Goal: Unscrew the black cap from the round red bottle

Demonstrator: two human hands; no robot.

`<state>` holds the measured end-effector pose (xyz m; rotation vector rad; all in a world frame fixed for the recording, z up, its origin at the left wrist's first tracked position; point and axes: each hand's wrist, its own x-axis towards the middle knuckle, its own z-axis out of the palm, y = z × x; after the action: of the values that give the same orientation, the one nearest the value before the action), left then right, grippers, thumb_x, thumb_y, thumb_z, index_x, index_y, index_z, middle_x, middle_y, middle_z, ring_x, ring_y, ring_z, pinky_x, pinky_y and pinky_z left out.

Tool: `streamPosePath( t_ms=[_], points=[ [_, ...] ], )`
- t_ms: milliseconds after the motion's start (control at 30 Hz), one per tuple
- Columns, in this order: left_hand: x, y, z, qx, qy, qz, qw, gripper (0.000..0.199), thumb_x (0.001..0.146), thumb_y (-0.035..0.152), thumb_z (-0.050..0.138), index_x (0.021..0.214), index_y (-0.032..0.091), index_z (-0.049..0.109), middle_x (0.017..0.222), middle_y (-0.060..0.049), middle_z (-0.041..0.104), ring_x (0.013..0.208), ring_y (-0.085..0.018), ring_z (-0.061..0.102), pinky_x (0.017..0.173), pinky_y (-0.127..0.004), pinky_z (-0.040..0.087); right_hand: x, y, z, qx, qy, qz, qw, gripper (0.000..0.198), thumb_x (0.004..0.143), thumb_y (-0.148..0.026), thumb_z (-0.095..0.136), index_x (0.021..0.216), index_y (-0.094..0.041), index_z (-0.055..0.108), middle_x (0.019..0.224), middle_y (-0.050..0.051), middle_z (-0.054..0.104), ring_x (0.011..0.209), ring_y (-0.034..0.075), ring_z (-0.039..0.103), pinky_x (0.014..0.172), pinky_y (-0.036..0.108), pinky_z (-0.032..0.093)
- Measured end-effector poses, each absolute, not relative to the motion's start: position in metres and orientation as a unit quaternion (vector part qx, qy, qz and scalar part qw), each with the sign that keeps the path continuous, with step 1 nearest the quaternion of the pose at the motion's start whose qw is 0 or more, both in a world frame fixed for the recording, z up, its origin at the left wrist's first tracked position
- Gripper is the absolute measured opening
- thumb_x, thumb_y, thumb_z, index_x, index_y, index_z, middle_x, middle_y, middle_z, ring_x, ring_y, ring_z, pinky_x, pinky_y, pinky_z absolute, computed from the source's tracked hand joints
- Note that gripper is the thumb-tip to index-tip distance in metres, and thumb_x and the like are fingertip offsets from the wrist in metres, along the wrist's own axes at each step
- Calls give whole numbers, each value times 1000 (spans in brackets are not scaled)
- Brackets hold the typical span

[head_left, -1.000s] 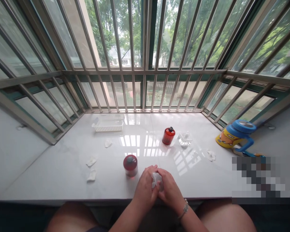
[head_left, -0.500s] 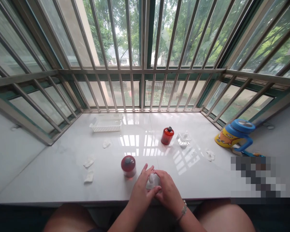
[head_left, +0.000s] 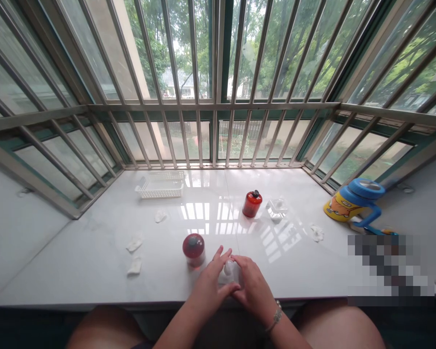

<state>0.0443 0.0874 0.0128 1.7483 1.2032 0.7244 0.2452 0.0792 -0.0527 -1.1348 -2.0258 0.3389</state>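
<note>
Clock positions are read from the hands, with 12 toward the glass. A barred window spans the far side of a glossy white ledge, with trees beyond. At the near edge, a left hand and a right hand form a ring, thumbs meeting at 6 o'clock. The left fingers are parted and reach forward; the right fingers curve over toward them. How firmly either grips cannot be told. A pixelated patch blots out the view at 3 o'clock.

A blue-and-yellow mug stands at 2 o'clock by the wall, a white lattice basket at 11. A dark-red bottle stands near the left hand at 10, a brighter red bottle just past 12. Between the palms sits a translucent object, partly hidden by the fingers. A clear dish rests at 1 o'clock, beside the brighter bottle. Smallest are crumpled white scraps, scattered between 9 and 10, with another at 2.
</note>
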Motion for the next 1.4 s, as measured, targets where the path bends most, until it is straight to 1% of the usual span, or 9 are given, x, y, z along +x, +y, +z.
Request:
streamPosePath(
  t_ms=[100, 233, 400, 633, 1033, 1167, 1267, 1333, 1400],
  points=[
    [45, 86, 12, 691, 487, 309, 435, 87, 78, 12, 87, 155, 38, 57, 168, -6, 49, 163, -33, 36, 134, -58, 32, 246, 79, -53, -446, -797, 132, 385, 68, 93, -40, 76, 151, -23, 46, 138, 17, 66, 123, 34, 66, 102, 53, 59],
    [46, 85, 13, 680, 495, 323, 434, 86, 76, 12, 88, 153, 38, 60, 167, -7, 50, 160, -35, 40, 132, -60, 35, 246, 78, -53, -447, -797, 131, 385, 71, 93, -45, 77, 152, -23, 45, 137, 17, 66, 122, 34, 67, 102, 53, 59],
    [48, 85, 17, 675, 504, 322, 433, 84, 76, 12, 88, 151, 36, 62, 168, -8, 49, 158, -35, 43, 131, -59, 37, 247, 79, -53, -447, -799, 130, 382, 71, 94, -46, 76, 153, -22, 44, 137, 18, 66, 122, 34, 67, 101, 53, 60],
    [48, 86, 20, 678, 508, 308, 433, 83, 75, 11, 89, 150, 36, 63, 164, -7, 54, 158, -34, 44, 131, -59, 37, 246, 79, -52, -441, -802, 133, 381, 71, 96, -49, 75, 153, -23, 42, 138, 17, 66, 122, 34, 67, 101, 53, 59],
    [48, 89, 22, 663, 521, 320, 431, 80, 70, 16, 94, 143, 35, 69, 162, -8, 57, 150, -38, 55, 128, -58, 42, 246, 79, -52, -442, -802, 120, 383, 72, 95, -50, 76, 154, -23, 43, 137, 17, 67, 121, 34, 67, 100, 53, 60],
    [49, 89, 18, 666, 514, 324, 433, 79, 70, 14, 93, 142, 36, 70, 159, -7, 61, 153, -37, 52, 129, -58, 41, 246, 79, -53, -446, -800, 116, 385, 72, 94, -50, 76, 153, -23, 45, 136, 17, 67, 120, 34, 68, 99, 53, 61],
    [47, 89, 17, 675, 499, 321, 439, 79, 72, 14, 91, 144, 36, 68, 157, -5, 62, 157, -35, 45, 131, -58, 38, 246, 79, -52, -442, -801, 115, 387, 72, 94, -50, 76, 153, -23, 45, 136, 17, 67, 120, 34, 68, 99, 52, 61],
    [43, 90, 19, 685, 485, 309, 446, 75, 80, 16, 84, 149, 37, 64, 160, -3, 59, 160, -33, 41, 132, -58, 36, 245, 79, -51, -441, -801, 118, 387, 70, 95, -48, 76, 153, -23, 45, 136, 16, 67, 120, 33, 68, 99, 52, 61],
    [39, 92, 23, 697, 471, 294, 453, 68, 89, 17, 73, 152, 38, 61, 163, -1, 55, 160, -30, 40, 132, -57, 35, 245, 79, -50, -447, -797, 123, 388, 69, 95, -46, 77, 151, -24, 45, 135, 16, 68, 120, 33, 68, 100, 53, 61]
  ],
)
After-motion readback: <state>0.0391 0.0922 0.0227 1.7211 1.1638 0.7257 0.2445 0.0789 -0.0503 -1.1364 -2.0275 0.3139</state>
